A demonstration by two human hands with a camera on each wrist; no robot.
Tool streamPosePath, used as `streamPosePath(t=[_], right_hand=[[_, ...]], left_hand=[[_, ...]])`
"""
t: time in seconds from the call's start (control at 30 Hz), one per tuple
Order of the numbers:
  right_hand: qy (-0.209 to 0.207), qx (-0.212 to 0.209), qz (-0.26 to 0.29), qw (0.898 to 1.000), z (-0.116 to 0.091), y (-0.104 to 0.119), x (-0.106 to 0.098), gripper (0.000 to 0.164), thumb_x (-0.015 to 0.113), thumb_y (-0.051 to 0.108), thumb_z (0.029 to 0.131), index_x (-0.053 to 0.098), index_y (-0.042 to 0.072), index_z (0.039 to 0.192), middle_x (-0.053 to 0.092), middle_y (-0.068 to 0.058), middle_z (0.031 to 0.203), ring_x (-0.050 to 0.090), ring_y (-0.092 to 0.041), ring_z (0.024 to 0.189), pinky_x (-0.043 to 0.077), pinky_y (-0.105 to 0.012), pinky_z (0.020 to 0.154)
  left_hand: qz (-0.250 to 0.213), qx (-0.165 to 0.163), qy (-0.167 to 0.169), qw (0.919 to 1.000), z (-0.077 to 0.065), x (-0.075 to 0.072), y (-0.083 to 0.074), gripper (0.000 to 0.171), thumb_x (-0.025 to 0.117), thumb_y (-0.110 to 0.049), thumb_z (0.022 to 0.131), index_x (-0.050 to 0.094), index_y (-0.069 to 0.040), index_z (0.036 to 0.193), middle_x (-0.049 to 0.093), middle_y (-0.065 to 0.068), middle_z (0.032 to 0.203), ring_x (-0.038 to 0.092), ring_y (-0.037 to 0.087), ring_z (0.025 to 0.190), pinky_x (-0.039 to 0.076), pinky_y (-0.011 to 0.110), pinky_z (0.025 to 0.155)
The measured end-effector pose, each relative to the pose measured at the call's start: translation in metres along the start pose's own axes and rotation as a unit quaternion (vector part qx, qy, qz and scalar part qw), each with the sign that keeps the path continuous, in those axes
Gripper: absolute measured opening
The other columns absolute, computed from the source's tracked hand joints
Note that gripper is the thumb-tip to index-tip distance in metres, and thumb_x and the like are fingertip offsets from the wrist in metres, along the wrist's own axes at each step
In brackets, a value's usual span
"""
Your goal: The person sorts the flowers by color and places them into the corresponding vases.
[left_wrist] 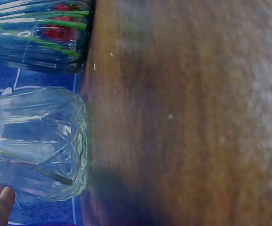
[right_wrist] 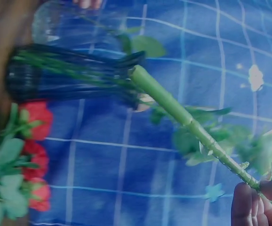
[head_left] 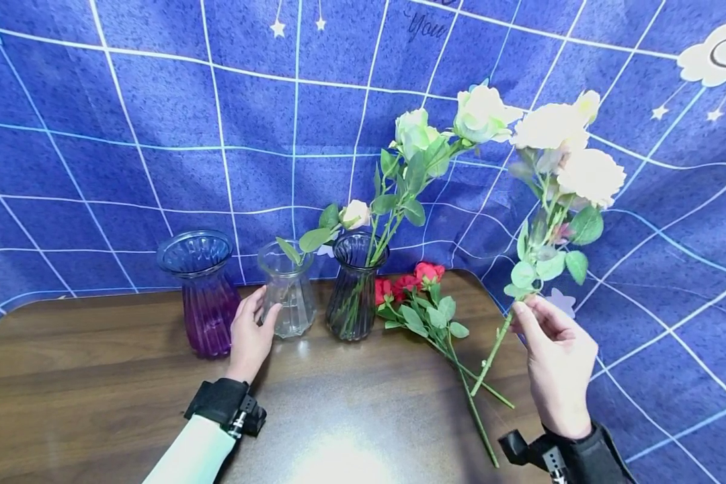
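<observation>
At the head view's right, the right hand (head_left: 559, 366) pinches a leafy green-stemmed spray of white roses (head_left: 547, 265), its bare stem end (head_left: 483, 375) slanting down-left, well apart from the clear ribbed glass vase (head_left: 295, 310) left of centre, where the nearer left hand (head_left: 251, 335) (thumb and fingers parted) rests.

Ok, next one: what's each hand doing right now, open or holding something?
Left hand: open, at the clear glass vase; whether it touches cannot be told.
Right hand: closed, pinching the green rose stem.
</observation>
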State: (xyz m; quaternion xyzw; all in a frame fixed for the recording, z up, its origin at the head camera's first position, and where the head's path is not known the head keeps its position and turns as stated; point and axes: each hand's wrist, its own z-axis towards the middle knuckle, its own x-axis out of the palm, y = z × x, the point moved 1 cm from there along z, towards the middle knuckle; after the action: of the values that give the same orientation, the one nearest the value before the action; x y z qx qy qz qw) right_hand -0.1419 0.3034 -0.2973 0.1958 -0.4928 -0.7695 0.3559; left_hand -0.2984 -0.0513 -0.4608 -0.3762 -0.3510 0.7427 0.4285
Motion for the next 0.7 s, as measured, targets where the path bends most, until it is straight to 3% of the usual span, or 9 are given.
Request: streamPosePath(t=[0.33, 0.7], right_hand=[[0.054, -0.078, 0.098, 0.991, 0.014, 0.049, 0.016, 0.009, 0.069, 0.002, 0.082, 0.068, -0.002, 0.089, 0.066, 0.003, 0.065, 0.061, -0.007, 0.055, 0.052, -0.015, 0.057], [0.110, -0.102, 0.141, 0.979, 0.010, 0.087, 0.057, 0.009, 0.068, -0.002, 0.081, 0.070, 0.003, 0.088, 0.068, 0.002, 0.067, 0.062, -0.008, 0.056, 0.054, -0.018, 0.059]], left_hand=[[0.001, 0.001, 0.002, 1.0000, -0.001, 0.000, 0.003, 0.047, 0.064, -0.012, 0.089, 0.050, 0.001, 0.131, 0.051, 0.019, 0.129, 0.051, 0.033, 0.120, 0.045, 0.037, 0.102], [-0.003, -0.001, 0.001, 1.0000, 0.000, 0.000, 0.003, 0.047, 0.065, -0.013, 0.088, 0.050, 0.000, 0.131, 0.051, 0.019, 0.129, 0.051, 0.033, 0.120, 0.045, 0.036, 0.102]])
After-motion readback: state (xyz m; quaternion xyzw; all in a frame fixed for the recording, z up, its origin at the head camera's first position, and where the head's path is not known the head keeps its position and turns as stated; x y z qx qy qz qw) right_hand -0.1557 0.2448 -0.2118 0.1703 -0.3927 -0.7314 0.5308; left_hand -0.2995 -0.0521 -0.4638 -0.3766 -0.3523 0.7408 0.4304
